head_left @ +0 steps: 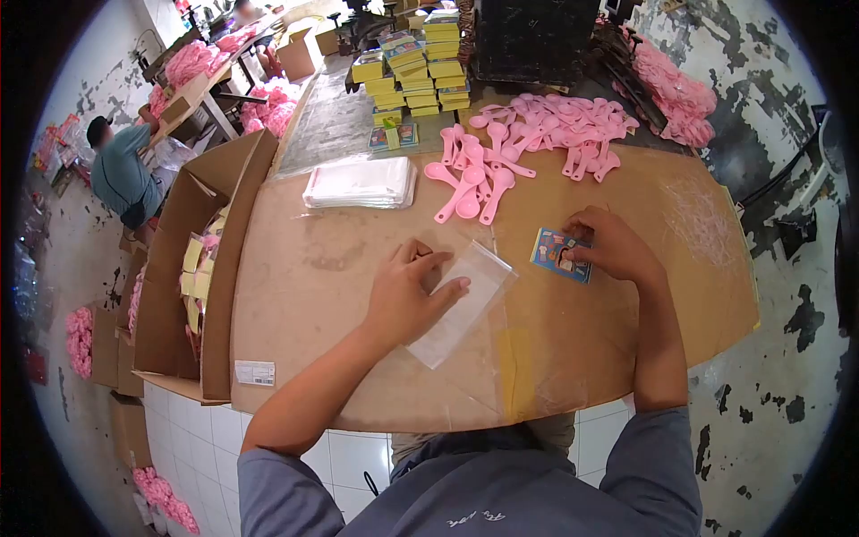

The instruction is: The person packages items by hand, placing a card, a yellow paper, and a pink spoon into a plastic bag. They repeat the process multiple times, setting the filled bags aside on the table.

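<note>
A clear plastic bag (465,309) lies slanted on the cardboard-covered table in front of me. My left hand (407,295) rests over its left side, thumb and forefinger apart, the thumb on the plastic. To the right, my right hand (617,246) pinches a small blue printed card (552,254) between thumb and fingers, close to the tabletop. Beyond both hands is a heap of pink plastic scoops (470,179). A stack of clear plastic bags (360,183) lies behind my left hand.
An open cardboard box (170,286) holding yellow-labelled packs stands against the table's left side. Piles of yellow-edged cards (412,72) rise at the back, beside a black case (534,40). Another person (125,170) is at a bench on the far left.
</note>
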Motion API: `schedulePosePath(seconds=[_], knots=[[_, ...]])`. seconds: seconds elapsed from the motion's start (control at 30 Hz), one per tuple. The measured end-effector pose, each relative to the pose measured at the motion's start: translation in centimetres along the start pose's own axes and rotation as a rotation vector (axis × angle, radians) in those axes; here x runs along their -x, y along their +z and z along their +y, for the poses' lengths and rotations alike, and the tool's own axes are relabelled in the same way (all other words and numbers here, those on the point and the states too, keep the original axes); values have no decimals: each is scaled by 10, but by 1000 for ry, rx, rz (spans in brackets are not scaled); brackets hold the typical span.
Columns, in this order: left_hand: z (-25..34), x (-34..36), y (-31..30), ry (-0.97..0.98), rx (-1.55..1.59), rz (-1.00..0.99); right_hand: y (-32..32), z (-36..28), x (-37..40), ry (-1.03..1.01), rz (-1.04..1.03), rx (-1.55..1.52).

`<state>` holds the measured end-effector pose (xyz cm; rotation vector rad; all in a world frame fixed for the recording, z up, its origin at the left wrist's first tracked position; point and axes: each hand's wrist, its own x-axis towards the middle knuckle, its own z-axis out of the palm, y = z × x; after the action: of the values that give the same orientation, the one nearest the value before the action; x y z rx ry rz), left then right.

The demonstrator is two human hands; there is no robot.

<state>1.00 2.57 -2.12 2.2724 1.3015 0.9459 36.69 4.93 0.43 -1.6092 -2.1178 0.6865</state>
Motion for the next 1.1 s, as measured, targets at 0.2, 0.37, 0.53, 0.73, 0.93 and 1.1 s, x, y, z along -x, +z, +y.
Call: schedulePosePath(seconds=[0.2,0.37,0.53,0.73,0.93,1.1], knots=[[-12,1,10,-87,105,-27,-2,-7,-5,161,-83,-152],[-3,0,3,-385,532,-86,-2,-11,-2,-72,64,-63],[-14,2,7,-183,318,-75,17,-56,3,-322,-48,-354],[-11,1,5,-308,483,-13,66,-69,4,-554,-81,-110],[-15,-1,-7,-339,1068,0,67,-65,2,-491,-46,-195],[-5,3,-11,-363,1103,-133,61,-73,3,-182,122,-521]])
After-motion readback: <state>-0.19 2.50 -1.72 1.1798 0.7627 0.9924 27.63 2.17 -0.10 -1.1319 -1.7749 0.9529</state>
